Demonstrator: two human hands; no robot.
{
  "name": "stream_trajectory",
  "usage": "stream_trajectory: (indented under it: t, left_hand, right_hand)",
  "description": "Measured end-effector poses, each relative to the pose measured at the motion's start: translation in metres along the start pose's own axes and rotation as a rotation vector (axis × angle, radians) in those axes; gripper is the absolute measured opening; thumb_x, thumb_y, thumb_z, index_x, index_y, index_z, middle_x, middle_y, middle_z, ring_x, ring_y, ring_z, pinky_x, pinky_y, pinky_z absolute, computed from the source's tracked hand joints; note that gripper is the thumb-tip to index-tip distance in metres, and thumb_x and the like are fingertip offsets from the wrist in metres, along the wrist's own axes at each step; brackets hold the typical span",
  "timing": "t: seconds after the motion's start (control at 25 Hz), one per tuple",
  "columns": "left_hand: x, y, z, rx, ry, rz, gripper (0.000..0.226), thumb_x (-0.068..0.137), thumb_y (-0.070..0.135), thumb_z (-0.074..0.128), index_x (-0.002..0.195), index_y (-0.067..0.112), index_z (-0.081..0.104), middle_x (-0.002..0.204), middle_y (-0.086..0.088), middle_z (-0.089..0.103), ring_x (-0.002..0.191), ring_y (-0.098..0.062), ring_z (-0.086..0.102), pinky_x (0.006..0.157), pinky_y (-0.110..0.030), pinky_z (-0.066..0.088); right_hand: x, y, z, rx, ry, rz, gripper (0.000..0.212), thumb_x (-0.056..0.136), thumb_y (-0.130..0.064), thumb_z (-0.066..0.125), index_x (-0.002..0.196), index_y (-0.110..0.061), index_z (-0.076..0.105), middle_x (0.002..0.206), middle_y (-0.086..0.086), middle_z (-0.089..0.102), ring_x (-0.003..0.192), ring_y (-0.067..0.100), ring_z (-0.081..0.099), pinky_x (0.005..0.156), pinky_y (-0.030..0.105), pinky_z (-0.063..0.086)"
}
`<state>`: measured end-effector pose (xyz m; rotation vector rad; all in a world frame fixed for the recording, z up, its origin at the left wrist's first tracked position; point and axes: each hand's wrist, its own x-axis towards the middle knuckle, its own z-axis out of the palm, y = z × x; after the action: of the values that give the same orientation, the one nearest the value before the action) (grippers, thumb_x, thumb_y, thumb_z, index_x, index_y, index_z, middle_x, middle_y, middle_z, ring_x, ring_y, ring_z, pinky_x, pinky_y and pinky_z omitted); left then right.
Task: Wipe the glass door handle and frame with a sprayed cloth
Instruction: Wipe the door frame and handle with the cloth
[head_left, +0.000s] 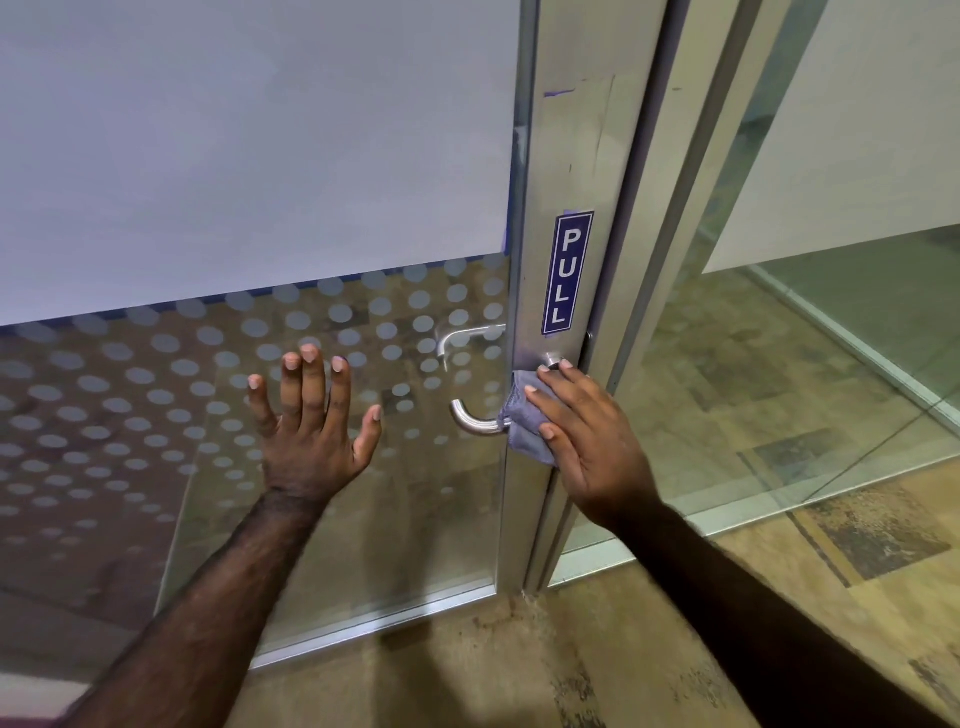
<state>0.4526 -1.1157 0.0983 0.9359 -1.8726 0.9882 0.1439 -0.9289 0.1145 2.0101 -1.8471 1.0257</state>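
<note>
A curved steel door handle (470, 420) juts left from the aluminium door frame (563, 166). My right hand (587, 436) presses a folded grey-blue cloth (522, 423) flat against the frame where the handle joins it, covering that end of the handle. My left hand (311, 421) is spread open, palm against the glass door (363, 509) to the left of the handle, holding nothing. A blue PULL sticker (567, 273) sits on the frame just above the cloth.
The upper glass is frosted, with a band of frosted dots below it. A second handle (457, 338) shows through the glass on the far side. To the right stands another glass panel (831, 364) with its own metal post. Patterned floor lies below.
</note>
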Motion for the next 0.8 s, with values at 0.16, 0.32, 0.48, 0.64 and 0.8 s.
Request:
stream_trajectory:
  t: [0.16,0.32,0.48,0.64,0.8]
  left_hand:
    - [0.001,0.0,-0.001,0.006,-0.009,-0.002,0.097,0.099,0.051,0.06,0.169,0.005,0.012,0.18,-0.017,-0.006,0.168,-0.032,-0.005,0.134,-0.06,-0.003]
    - [-0.001,-0.001,0.0,0.004,-0.007,0.007,0.097,0.099,0.051,0.063,0.169,0.005,0.015,0.18,-0.018,-0.002,0.168,-0.033,-0.002,0.134,-0.061,0.0]
    - [-0.002,-0.002,-0.001,-0.012,-0.001,0.004,0.095,0.099,0.049,0.064,0.169,0.004,0.018,0.18,-0.019,0.0,0.168,-0.034,0.0,0.134,-0.061,0.0]
    - [-0.001,-0.002,-0.001,-0.008,-0.004,0.007,0.095,0.099,0.05,0.064,0.169,0.004,0.018,0.18,-0.018,-0.001,0.168,-0.033,-0.002,0.134,-0.061,-0.001]
    - [-0.002,-0.002,-0.002,-0.021,0.003,0.006,0.096,0.098,0.049,0.066,0.168,0.004,0.019,0.18,-0.018,-0.001,0.168,-0.033,-0.001,0.134,-0.061,-0.001]
  right_hand:
    - [-0.003,-0.004,0.014,-0.042,0.074,-0.065,0.044,0.115,-0.029,0.043,0.154,-0.014,0.057,0.163,0.01,0.056,0.158,0.033,0.043,0.126,0.06,0.037]
    - [0.007,-0.05,0.042,-0.212,0.12,-0.191,0.044,0.108,-0.023,0.063,0.152,-0.019,0.062,0.156,0.011,0.063,0.146,0.034,0.058,0.118,0.055,0.043]
    - [0.024,-0.097,0.058,-0.379,0.135,-0.133,0.057,0.095,-0.01,0.068,0.151,-0.021,0.063,0.156,0.007,0.065,0.144,0.031,0.062,0.117,0.047,0.038]
    - [0.022,-0.095,0.051,-0.351,0.098,-0.13,0.066,0.095,-0.007,0.07,0.159,-0.016,0.053,0.163,0.013,0.056,0.152,0.032,0.054,0.122,0.047,0.042]
    - [0.008,-0.043,0.027,-0.196,0.014,-0.372,0.056,0.111,-0.001,0.053,0.165,-0.01,0.041,0.173,0.015,0.042,0.161,0.031,0.039,0.128,0.046,0.037]
